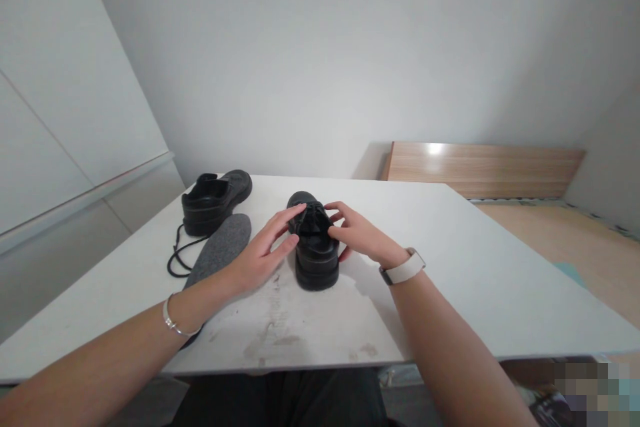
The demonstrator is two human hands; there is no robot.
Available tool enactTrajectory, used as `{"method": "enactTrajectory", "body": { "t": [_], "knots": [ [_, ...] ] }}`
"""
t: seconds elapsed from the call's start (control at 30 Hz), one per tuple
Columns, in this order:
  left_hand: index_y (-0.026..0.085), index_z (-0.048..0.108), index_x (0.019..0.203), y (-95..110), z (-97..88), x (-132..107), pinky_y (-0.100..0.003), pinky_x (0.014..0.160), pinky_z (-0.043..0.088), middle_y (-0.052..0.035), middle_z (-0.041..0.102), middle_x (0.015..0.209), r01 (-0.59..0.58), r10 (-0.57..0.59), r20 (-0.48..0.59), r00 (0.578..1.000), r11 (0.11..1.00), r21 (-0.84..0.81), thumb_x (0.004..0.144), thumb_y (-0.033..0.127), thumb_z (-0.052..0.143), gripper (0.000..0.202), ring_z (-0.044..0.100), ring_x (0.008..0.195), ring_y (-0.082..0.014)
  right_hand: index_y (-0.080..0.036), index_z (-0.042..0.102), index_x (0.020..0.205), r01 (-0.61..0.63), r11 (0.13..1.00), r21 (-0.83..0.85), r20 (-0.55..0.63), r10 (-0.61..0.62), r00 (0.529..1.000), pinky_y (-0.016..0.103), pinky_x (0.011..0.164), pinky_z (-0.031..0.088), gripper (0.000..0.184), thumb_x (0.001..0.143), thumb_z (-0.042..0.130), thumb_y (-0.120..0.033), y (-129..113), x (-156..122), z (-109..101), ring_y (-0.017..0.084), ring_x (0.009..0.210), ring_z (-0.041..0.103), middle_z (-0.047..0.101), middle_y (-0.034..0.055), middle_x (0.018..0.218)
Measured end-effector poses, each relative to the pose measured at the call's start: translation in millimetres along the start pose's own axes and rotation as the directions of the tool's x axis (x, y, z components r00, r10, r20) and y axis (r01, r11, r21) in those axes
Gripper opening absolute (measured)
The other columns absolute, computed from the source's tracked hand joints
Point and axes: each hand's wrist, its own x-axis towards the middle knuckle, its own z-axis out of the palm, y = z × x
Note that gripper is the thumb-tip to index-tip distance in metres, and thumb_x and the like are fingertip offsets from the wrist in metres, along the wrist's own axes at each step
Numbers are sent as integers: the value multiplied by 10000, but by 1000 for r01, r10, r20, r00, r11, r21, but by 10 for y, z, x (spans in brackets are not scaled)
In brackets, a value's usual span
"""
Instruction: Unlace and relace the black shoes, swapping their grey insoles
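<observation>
A black lace-up shoe (317, 265) stands on the white table in front of me, its heel towards me and its opening facing up. My left hand (264, 248) is at the shoe's left side, fingers stretched out and thumb apart, the fingertips by the laces and collar. On the opposite side, my right hand (356, 233) has its thumb at the collar edge and other fingers curved along the outside, holding the shoe's right side. Left of my left hand lies a grey felt insole (223, 247), partly covered by my forearm. The inside of the shoe is dark.
A second black shoe (207, 210) stands at the table's back left, with a loose black lace (176, 261) trailing beside it. Brown smudges mark the white table (450, 287) near its front edge. Behind it on the right is a wooden headboard (480, 167).
</observation>
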Motion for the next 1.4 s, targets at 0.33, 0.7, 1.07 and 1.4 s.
{"method": "enactTrajectory", "body": {
  "t": [0.33, 0.7, 1.07, 1.4],
  "knots": [
    [268, 672, 1163, 85, -211, 70, -469, 1017, 518, -98, 578, 1292, 7, -3, -39, 999, 994, 105, 910, 267, 595, 264, 533, 1260, -266, -180, 513, 1049, 261, 906, -332, -153, -325, 933, 251, 554, 396, 270, 857, 660, -301, -58, -12, 374, 133, 623, 537, 578, -18, 755],
    [255, 649, 1169, 203, -187, 70, -434, 966, 553, -67, 641, 1199, 81, -80, -29, 996, 995, 52, 798, 136, 517, 411, 594, 1156, -238, -205, 594, 859, 467, 868, -170, -324, -497, 805, 248, 609, 376, 56, 890, 608, -249, 25, 66, 555, 123, 660, 472, 494, -33, 719],
    [226, 641, 1104, 319, -179, 22, -351, 790, 592, -60, 664, 1028, 16, 45, -144, 989, 918, 396, 940, 342, 545, 222, 622, 972, -216, -182, 645, 985, 490, 849, -199, -224, -526, 821, 289, 716, 476, 198, 799, 639, -112, -11, 51, 596, 146, 788, 527, 539, 30, 953],
    [215, 651, 998, 259, -206, -5, -250, 649, 507, -21, 639, 911, 13, 101, -183, 978, 845, 535, 939, 277, 547, 135, 615, 806, -154, -219, 537, 1059, 511, 825, -241, -68, -539, 839, 309, 748, 474, 313, 802, 714, -206, -65, 39, 586, 156, 842, 535, 548, 19, 1076]
  ]
}}
